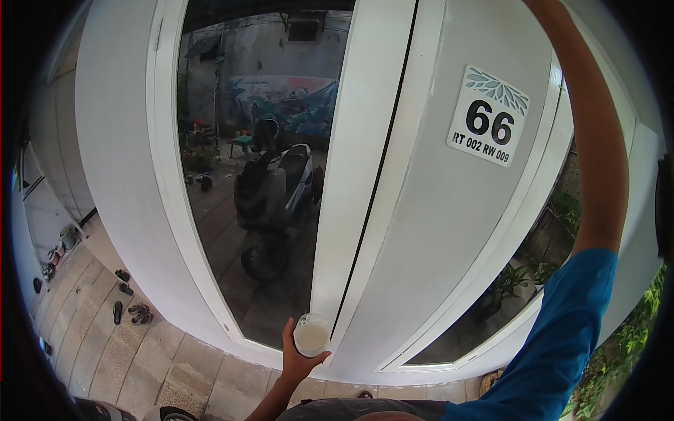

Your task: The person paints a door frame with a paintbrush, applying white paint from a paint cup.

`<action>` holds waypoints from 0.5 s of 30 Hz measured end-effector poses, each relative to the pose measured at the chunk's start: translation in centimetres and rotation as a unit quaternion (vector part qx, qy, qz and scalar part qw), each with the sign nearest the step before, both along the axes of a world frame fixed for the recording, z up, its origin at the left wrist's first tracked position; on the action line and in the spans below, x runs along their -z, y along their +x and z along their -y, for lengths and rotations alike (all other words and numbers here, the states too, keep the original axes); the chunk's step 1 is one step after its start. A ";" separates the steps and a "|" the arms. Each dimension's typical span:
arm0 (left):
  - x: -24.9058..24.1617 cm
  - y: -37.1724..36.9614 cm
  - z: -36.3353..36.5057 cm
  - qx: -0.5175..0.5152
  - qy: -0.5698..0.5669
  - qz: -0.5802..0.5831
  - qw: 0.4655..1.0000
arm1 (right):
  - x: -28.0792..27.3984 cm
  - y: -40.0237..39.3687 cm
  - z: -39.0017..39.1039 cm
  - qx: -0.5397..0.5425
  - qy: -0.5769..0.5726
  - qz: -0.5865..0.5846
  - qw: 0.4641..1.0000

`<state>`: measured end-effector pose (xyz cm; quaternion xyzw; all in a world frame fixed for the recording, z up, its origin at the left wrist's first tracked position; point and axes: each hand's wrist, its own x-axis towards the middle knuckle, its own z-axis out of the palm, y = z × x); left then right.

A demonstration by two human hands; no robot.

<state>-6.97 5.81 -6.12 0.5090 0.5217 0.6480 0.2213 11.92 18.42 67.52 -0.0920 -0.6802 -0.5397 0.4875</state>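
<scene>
My left hand [300,361] is wrapped around a small clear cup [312,337] with whitish contents. The cup is held low in front of me, near the bottom of the white frame beside a dark glass pane [260,175]. My right arm, in a blue sleeve [562,330], reaches steeply upward along the right side. Its hand lies beyond the top edge, so its fingers and anything in them are hidden.
A house-number plate [489,116] reading 66 is fixed to the grey wall. A second glass pane [484,309] is at right. Sandals [140,313] lie on the tiled floor [189,365] at left. The dark glass reflects a parked scooter. Green plants [625,344] grow at lower right.
</scene>
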 end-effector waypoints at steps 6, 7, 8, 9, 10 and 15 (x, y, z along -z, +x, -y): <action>0.3 -0.4 0.1 0.017 -0.004 0.030 0.999 | 11.2 1.4 -1.9 0.102 0.000 0.194 0.976; 0.7 -0.5 0.0 0.018 0.001 0.027 0.999 | 13.1 1.3 -1.1 0.079 -0.053 0.204 0.974; 0.9 -0.6 0.0 0.020 0.005 0.024 0.999 | 14.9 1.1 -0.1 0.056 -0.107 0.214 0.969; 0.6 -0.5 0.1 0.021 0.004 0.025 0.999 | 15.7 1.1 1.1 0.082 -0.223 0.195 0.952; 0.0 -0.4 0.3 0.024 0.003 0.025 0.999 | 15.3 1.3 0.6 0.082 -0.225 0.196 0.951; -1.1 -0.1 0.5 0.024 0.001 0.013 1.000 | 5.6 1.6 0.2 -0.098 -0.338 0.096 0.931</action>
